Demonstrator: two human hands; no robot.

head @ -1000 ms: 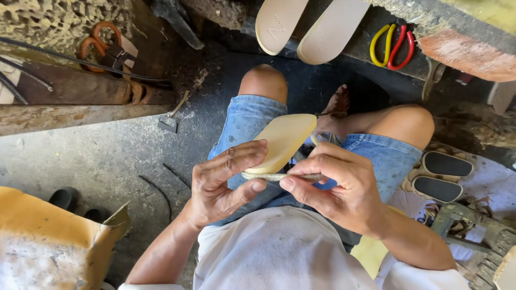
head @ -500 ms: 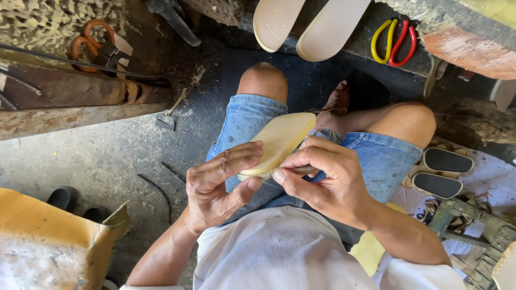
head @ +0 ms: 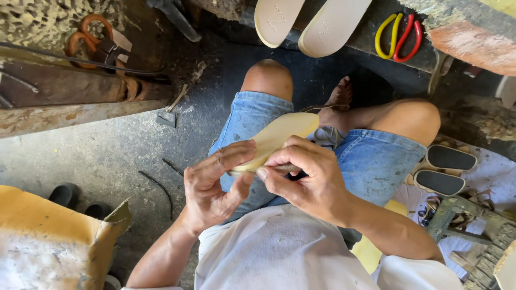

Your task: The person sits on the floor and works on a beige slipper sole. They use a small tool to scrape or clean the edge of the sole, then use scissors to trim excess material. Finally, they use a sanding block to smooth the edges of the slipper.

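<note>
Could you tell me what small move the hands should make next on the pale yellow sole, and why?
Probably slide the right hand a little further along the edge of the pale yellow sole-shaped piece, while the left hand steadies it. Both hands pinch the near end over the lap, and the right fingertips press a small brownish thing, too hidden to identify, against its edge; the far end looks untouched.

A single view is given, taken from a camera worn on the head and aimed steeply down. The lap and hands are seen from close range at centre, with the floor (head: 107,145) and surrounding clutter framed around them.
</note>
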